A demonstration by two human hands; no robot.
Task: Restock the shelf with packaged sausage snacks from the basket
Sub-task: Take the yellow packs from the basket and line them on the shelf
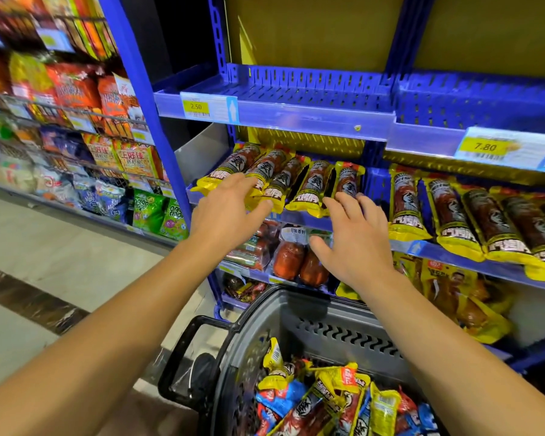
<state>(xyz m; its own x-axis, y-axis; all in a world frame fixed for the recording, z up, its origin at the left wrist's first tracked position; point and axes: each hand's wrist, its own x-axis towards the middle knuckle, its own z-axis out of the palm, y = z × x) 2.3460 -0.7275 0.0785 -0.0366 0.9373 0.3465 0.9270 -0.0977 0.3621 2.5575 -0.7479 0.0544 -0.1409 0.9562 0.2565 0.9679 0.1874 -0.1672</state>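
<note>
Head view: both hands are reached out to the row of sausage packs (283, 180) on the blue middle shelf (299, 217). The left hand (227, 212) is spread flat, fingers straight, and is laid over the front ends of the two leftmost packs; nothing is clasped in it. The right hand (356, 237) is also released, fingers splayed, with its fingertips (343, 198) just at the yellow lower edge of the rightmost pack of that row; whether they touch it cannot be told.

The packs in this row are laid side by side with their long axes running from about 1 o'clock at the back of the shelf down to 7 o'clock at the front lip, so their yellow ends are pointed toward the hands. The row is bracketed by the two grips: left hand at its 9 o'clock end, right hand at its 3 o'clock end. This looks like squaring or pushing the row back, judged from the flat palms.

A second group of the same packs (472, 215) is laid on the shelf at 3 o'clock of the right hand, nearer that hand than the other.

The remaining stock (321, 401) is piled loosely in the grey basket (283, 313), at 6 o'clock, below and between the forearms. For a next pick, both hands would have to be drawn back and down; the pile lies slightly nearer the right arm.
</note>
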